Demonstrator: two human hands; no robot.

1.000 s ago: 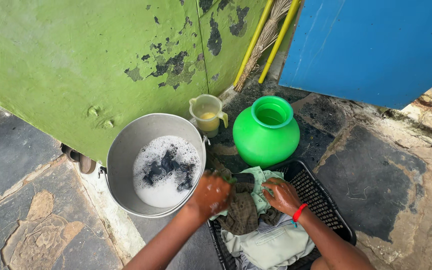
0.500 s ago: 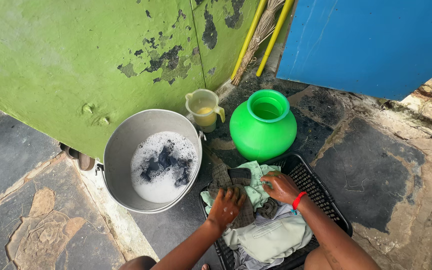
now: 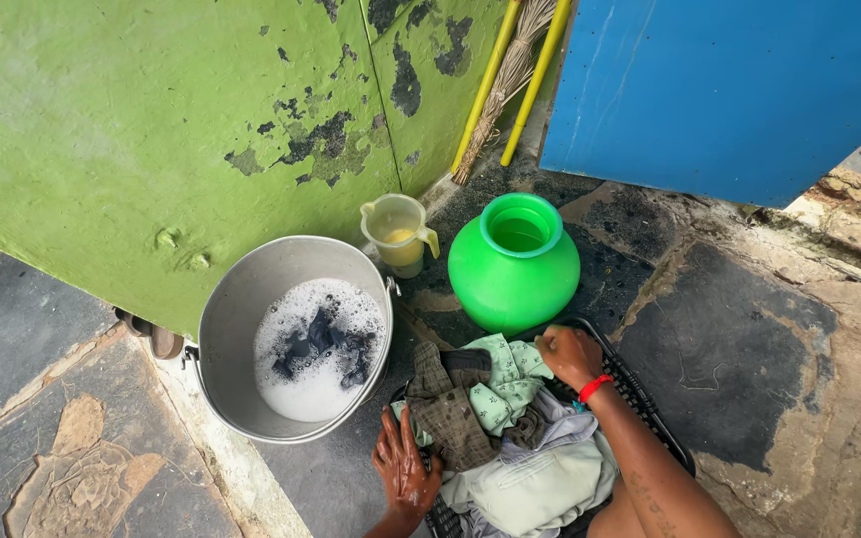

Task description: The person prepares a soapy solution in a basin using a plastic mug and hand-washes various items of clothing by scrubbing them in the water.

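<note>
Bucket (image 3: 296,339) left of centre, suds and cloth in it, its back against the wall (image 3: 151,130). Jug (image 3: 398,232) just behind it, to the right; pot (image 3: 514,264) right of jug. Basket (image 3: 650,418) at bottom centre, below pot, clothes (image 3: 495,428) piled in it. Left hand (image 3: 406,468) on pile's lower-left edge, right hand (image 3: 570,356) on its upper right. Broom (image 3: 505,85) leans in the top-centre corner.

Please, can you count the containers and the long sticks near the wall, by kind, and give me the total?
Metal basin with soapy water: 1
Green round pot: 1
Clear jug with handle: 1
Black laundry basket, with the left hand and right hand on the clothes in it: 1
Yellow poles: 2
Straw broom: 1
Total: 7
</note>
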